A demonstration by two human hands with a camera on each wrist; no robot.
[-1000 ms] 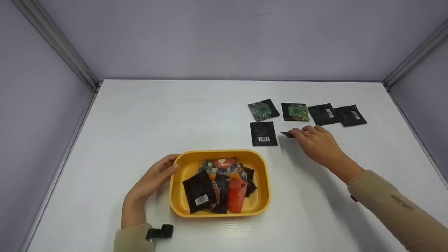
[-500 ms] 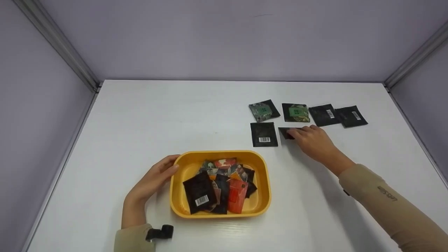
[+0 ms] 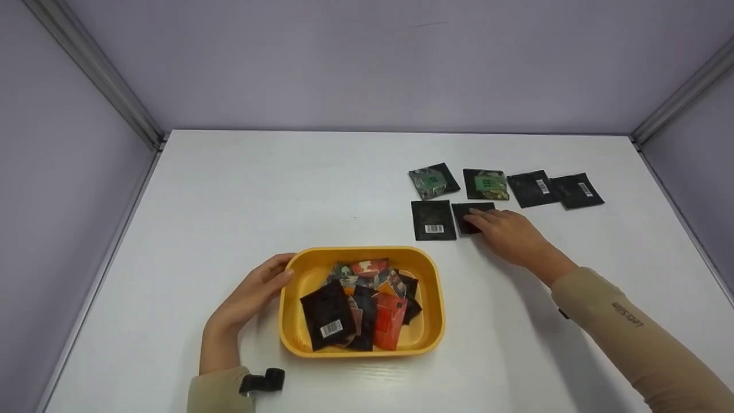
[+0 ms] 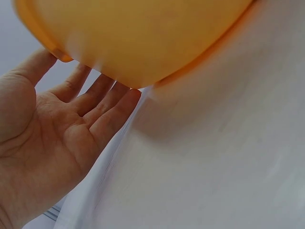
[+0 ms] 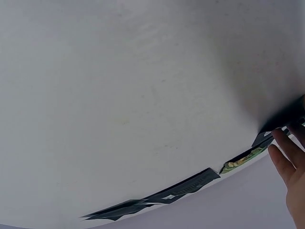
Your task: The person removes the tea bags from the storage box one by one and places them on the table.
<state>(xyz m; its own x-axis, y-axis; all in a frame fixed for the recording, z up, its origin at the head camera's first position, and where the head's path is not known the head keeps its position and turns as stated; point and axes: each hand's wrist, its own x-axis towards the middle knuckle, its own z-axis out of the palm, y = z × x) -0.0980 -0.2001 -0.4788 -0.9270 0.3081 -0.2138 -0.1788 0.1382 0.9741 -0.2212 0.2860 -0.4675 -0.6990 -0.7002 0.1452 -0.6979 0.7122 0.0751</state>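
In the head view, my left hand [image 3: 245, 295] rests its fingertips against the left end of a yellow plastic tray [image 3: 437, 304]. The left wrist view shows those fingers fairly straight under the rim. My right hand [image 3: 513, 236] touches a small black packet [image 3: 463, 210] with its fingers extended over it; the hand hides the packet's right part. Left of it lies another black packet [image 3: 433, 213] with a barcode. Behind them is a row of flat packets: two with green labels, a camouflage-patterned packet [image 3: 427, 182] and a green-label packet [image 3: 487, 184], and two barcoded black packets [image 3: 533, 188].
Inside the tray lies a loose pile: a black barcoded packet [image 3: 327, 312], a red packet [image 3: 390, 321] and several patterned ones. The white table [image 3: 258, 189] is bounded by pale panels at the back [image 3: 367, 69] and both sides.
The black packet under my right hand has come down from a tilted pose to lie nearly flat beside the barcoded one. My right hand moved slightly left; the left hand and tray stayed put.
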